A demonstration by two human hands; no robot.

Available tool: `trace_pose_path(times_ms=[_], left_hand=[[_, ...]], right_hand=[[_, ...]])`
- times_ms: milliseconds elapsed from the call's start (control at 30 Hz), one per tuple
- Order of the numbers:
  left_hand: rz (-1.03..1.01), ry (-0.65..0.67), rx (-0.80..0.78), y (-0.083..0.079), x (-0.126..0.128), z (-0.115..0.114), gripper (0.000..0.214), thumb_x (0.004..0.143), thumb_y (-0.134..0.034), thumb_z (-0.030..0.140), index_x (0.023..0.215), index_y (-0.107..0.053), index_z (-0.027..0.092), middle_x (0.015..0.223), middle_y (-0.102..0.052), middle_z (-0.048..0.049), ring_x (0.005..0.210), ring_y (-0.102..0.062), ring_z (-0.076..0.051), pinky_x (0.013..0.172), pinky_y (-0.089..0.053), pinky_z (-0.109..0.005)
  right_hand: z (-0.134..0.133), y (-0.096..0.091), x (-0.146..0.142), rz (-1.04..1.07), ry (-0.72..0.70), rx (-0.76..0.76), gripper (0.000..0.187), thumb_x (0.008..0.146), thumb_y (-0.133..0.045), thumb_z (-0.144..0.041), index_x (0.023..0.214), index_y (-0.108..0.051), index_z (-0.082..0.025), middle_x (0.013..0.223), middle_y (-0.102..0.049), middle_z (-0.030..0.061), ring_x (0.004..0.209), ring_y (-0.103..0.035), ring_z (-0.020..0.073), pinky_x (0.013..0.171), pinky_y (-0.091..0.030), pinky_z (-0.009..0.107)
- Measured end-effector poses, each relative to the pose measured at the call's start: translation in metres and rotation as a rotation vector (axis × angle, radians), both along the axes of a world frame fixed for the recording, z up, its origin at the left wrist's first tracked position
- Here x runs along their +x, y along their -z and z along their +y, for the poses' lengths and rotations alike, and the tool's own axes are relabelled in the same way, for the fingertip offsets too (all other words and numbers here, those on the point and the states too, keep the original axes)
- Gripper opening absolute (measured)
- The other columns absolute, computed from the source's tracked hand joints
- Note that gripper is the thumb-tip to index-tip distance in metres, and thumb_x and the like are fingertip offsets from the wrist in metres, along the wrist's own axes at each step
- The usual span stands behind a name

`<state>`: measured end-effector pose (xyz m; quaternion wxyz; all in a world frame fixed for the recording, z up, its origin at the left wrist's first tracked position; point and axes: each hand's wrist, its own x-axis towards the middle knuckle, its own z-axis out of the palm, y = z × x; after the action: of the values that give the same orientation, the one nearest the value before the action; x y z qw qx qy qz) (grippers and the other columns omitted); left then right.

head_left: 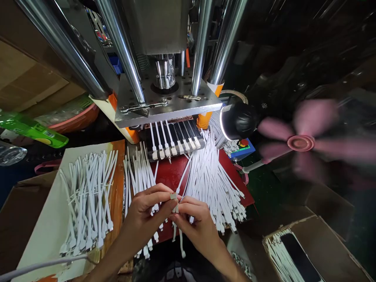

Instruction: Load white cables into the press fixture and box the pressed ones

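Close in front of me, both hands pinch a short flat white cable with a connector end [174, 197]. The thumb and fingers of my left hand [147, 205] close on it from the left. From the other side, my right hand [197, 219] grips it with thumb and forefinger; part of the cable is hidden by the fingers. A white length hangs below the hands. Loose white cables [210, 184] fan out on the red work surface [170, 170] to the right, and another bunch [139, 166] lies left of my hands.
Ahead stands a press with a steel plate [170, 105]; several cables sit in a black fixture [190, 147] beneath it. More cables [88, 199] lie on a board at left. A lamp [239, 121] and a pink fan [301, 143] stand right, above a cardboard box [323, 231] holding a phone [299, 256].
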<state>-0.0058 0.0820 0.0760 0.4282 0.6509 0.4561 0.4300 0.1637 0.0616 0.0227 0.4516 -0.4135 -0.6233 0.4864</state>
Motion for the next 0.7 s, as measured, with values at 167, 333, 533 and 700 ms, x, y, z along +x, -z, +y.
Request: trace_pose_path(times_ms=[167, 333, 533, 700], left_hand=[[0.039, -0.18, 0.057, -0.007, -0.007, 0.035, 0.018, 0.096, -0.068, 0.03, 0.083, -0.077, 0.022, 0.073, -0.065, 0.0021, 0.063, -0.058, -0.01, 0.058, -0.046, -0.02], [0.197, -0.287, 0.16, -0.003, -0.01, 0.112, 0.025, 0.095, -0.062, 0.036, 0.083, -0.075, 0.018, 0.065, -0.057, 0.0034, 0.058, -0.049, -0.012, 0.056, -0.039, -0.024], [0.391, -0.345, 0.244, 0.023, 0.001, 0.187, 0.027, 0.092, -0.059, 0.029, 0.069, -0.065, 0.018, 0.062, -0.058, 0.0005, 0.059, -0.052, -0.015, 0.066, -0.042, -0.029], [0.395, -0.381, 0.217, 0.029, -0.004, 0.177, 0.031, 0.097, -0.057, 0.034, 0.12, -0.065, 0.015, 0.093, -0.074, -0.0077, 0.069, -0.066, -0.018, 0.071, -0.055, -0.032]], right_hand=[[-0.008, 0.005, -0.002, -0.102, -0.147, -0.186, 0.019, 0.091, -0.069, -0.017, 0.073, -0.065, -0.018, 0.068, -0.054, -0.0041, 0.064, -0.05, 0.0113, 0.06, -0.036, 0.023], [0.034, -0.022, 0.028, -0.239, -0.473, -0.164, 0.033, 0.095, -0.072, -0.037, 0.069, -0.065, -0.018, 0.066, -0.057, -0.0031, 0.061, -0.051, 0.0113, 0.057, -0.035, 0.024], [0.168, -0.052, 0.057, -0.276, -0.358, -0.054, 0.051, 0.089, -0.07, -0.063, 0.07, -0.069, -0.016, 0.057, -0.051, -0.0041, 0.053, -0.041, 0.01, 0.051, -0.03, 0.023], [0.239, -0.046, 0.044, -0.348, -0.316, 0.055, 0.049, 0.088, -0.07, -0.06, 0.067, -0.066, -0.016, 0.059, -0.052, -0.003, 0.055, -0.042, 0.0102, 0.054, -0.033, 0.024]])
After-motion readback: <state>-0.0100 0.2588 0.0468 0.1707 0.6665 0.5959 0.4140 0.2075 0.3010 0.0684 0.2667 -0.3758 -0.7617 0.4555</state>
